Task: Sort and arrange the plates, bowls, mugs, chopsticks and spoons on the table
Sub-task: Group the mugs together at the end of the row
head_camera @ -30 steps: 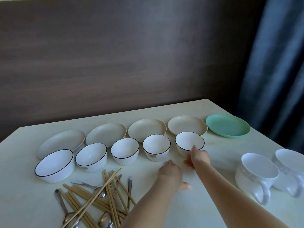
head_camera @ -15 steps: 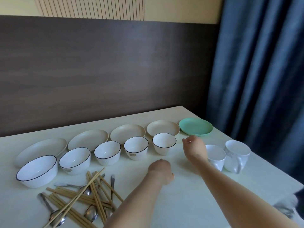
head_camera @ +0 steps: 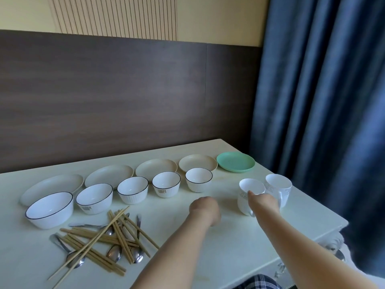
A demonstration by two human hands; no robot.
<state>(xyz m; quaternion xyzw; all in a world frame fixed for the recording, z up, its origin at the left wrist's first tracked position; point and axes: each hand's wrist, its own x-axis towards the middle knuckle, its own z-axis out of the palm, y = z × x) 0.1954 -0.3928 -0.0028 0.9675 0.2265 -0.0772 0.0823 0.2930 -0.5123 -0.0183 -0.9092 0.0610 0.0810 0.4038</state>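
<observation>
Several beige plates [head_camera: 157, 166] form a back row on the pale table [head_camera: 229, 249], ending at the right with a green plate [head_camera: 235, 164]. In front of them stands a row of several white dark-rimmed bowls [head_camera: 166, 184]. Wooden chopsticks [head_camera: 100, 245] and metal spoons [head_camera: 114, 253] lie in a mixed heap at the front left. Two white mugs stand at the right. My right hand [head_camera: 263, 202] grips the nearer mug [head_camera: 251, 187], thumb at its rim; the mug leans slightly. The farther mug [head_camera: 278, 184] touches it. My left hand [head_camera: 205, 210] rests curled on the table, holding nothing.
The table's right edge [head_camera: 341, 225] runs close behind the mugs, with a blue curtain [head_camera: 323, 101] beyond it. A dark wood wall panel [head_camera: 125, 101] backs the table. Plaid cloth [head_camera: 258, 282] shows at the bottom edge.
My right hand left the rightmost bowl, swung right and closed on the nearer mug. My left hand stayed curled on the table. The view rose and turned right.
</observation>
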